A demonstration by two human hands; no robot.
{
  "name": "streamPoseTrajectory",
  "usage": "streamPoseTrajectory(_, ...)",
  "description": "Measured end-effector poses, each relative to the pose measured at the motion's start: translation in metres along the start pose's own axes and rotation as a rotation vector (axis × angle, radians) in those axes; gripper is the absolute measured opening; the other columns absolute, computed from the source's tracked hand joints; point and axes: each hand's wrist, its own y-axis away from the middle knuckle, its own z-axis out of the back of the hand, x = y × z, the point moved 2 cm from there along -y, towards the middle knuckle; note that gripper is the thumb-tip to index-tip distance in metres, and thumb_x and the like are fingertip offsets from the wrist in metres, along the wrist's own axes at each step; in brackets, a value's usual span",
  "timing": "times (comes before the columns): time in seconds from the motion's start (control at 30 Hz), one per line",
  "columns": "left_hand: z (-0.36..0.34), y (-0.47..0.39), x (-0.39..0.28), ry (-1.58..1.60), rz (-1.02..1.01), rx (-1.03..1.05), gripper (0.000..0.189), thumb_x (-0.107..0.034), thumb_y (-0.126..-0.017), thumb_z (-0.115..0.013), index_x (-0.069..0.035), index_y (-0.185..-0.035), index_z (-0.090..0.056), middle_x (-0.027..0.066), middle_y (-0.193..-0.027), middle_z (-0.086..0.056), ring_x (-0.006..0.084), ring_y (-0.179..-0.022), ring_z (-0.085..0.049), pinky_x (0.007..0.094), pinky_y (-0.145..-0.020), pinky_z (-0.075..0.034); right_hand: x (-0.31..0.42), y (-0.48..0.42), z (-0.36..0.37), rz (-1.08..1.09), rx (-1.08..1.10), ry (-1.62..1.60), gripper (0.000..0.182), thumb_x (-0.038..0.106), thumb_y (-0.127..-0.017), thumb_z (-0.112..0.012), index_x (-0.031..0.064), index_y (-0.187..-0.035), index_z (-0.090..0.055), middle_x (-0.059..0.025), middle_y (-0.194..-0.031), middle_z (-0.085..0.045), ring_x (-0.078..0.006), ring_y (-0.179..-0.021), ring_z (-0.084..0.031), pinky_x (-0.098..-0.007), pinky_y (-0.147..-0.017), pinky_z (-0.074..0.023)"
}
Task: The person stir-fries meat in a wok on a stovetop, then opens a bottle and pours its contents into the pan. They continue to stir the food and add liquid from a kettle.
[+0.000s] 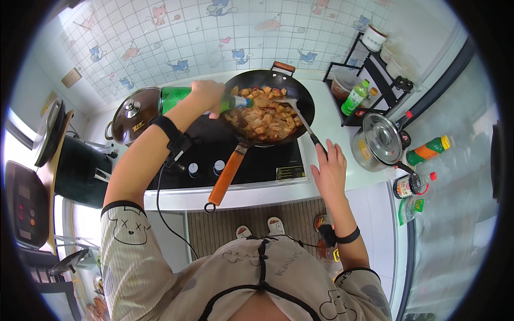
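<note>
My left hand (207, 98) is closed around a green glass bottle (174, 96), tipped sideways with its neck over the wok (299, 86). In the wok, diced meat pieces (269, 122) lie in brown sauce. A metal spatula (301, 116) rests with its blade among the food and its black handle leaning over the right rim. Beside the end of that handle is my right hand (331, 166), fingers spread; the handle's tip is partly hidden by the fingers, and no grip around it shows. The wok's orange wooden handle (227, 176) points towards me.
A lidded pot (136, 116) stands left of the wok on the black cooktop (257, 172). Right are a black rack (375, 64) with bottles and tubs, a lidded steel pot (377, 140) and several sauce bottles. A dark bin-like container (82, 172) is at left.
</note>
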Motion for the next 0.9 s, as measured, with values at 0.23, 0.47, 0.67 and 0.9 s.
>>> streamPoseTrajectory(0.23,0.001,-0.004,-0.009,-0.187,0.061,-0.015,0.069,-0.030,-0.046,-0.080,-0.012,-0.106,-0.051,0.0085,-0.099,-0.057,0.0261,-0.093,-0.058,0.0376,-0.074,-0.047,-0.036,-0.002,-0.034,-0.187,0.285,-0.103,0.056,0.010,-0.069,-0.065,0.0004,-0.120,-0.043,-0.0148,-0.093,-0.052,-0.0297,-0.076,-0.058,-0.0360,-0.064,-0.0493)
streamPoseTrajectory(0.47,-0.007,-0.007,-0.025,-0.295,0.121,0.031,0.073,-0.032,-0.047,-0.081,-0.013,-0.109,-0.050,0.0081,-0.101,-0.056,0.0253,-0.094,-0.057,0.0393,-0.076,-0.045,-0.039,-0.001,-0.045,-0.151,0.237,-0.137,0.048,0.008,-0.071,-0.062,-0.0023,-0.114,-0.045,-0.0133,-0.084,-0.051,-0.0275,-0.069,-0.058,-0.0341,-0.058,-0.0496)
streamPoseTrajectory(0.67,-0.001,-0.007,-0.037,-0.359,0.082,-0.048,0.075,-0.031,-0.045,-0.083,-0.011,-0.109,-0.050,0.0082,-0.098,-0.056,0.0256,-0.091,-0.057,0.0393,-0.075,-0.044,-0.050,0.003,-0.042,-0.196,0.231,-0.237,0.043,0.010,-0.074,-0.057,-0.0010,-0.114,-0.045,-0.0143,-0.084,-0.051,-0.0298,-0.068,-0.058,-0.0373,-0.059,-0.0487)
streamPoseTrajectory(0.9,-0.008,-0.009,-0.041,-0.482,0.053,-0.224,0.077,-0.030,-0.043,-0.084,-0.008,-0.109,-0.049,0.0084,-0.096,-0.056,0.0260,-0.090,-0.056,0.0402,-0.076,-0.043,-0.059,0.009,-0.044,-0.242,0.218,-0.354,0.041,0.010,-0.076,-0.051,0.0008,-0.115,-0.046,-0.0157,-0.085,-0.052,-0.0337,-0.070,-0.056,-0.0413,-0.062,-0.0475)
